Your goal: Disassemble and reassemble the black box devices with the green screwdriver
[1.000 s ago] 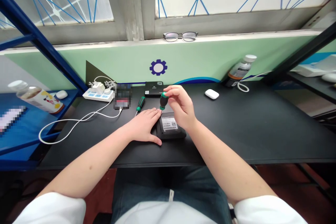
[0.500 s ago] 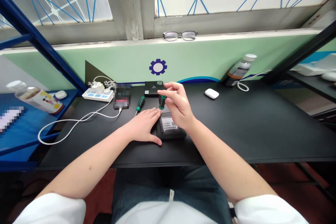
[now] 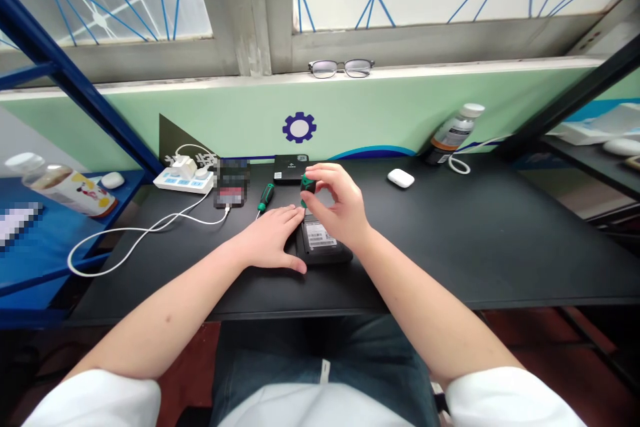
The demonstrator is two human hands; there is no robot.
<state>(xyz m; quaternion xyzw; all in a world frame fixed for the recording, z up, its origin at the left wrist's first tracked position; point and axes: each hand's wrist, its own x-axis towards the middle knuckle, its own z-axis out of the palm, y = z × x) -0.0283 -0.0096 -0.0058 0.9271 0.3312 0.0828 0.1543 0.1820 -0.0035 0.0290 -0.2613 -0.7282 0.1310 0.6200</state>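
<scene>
A black device with a white label (image 3: 325, 255) lies on the dark table, label side up. My left hand (image 3: 273, 237) rests open along its left side, thumb and fingers spread, steadying against the edge. My right hand (image 3: 345, 203) pinches the green and black handle of a screwdriver (image 3: 308, 183) between thumb and fingers. The screwdriver stands upright over the device's upper left corner; its tip is hidden near my left fingertips. A second green and black screwdriver (image 3: 267, 197) lies just beyond my left hand. Behind both is a flat black box (image 3: 290, 168).
A phone (image 3: 231, 183) on a white cable (image 3: 165, 221) lies by a power strip (image 3: 183, 180) at the left. A white earbud case (image 3: 401, 178) sits to the right. One bottle (image 3: 455, 135) leans at the back right, another (image 3: 65, 187) at the far left. Glasses (image 3: 341, 69) rest on the sill.
My right fingers have closed in around the screwdriver handle, where the index finger was stretched out before. My left hand and the device keep their places; the view has shifted slightly.
</scene>
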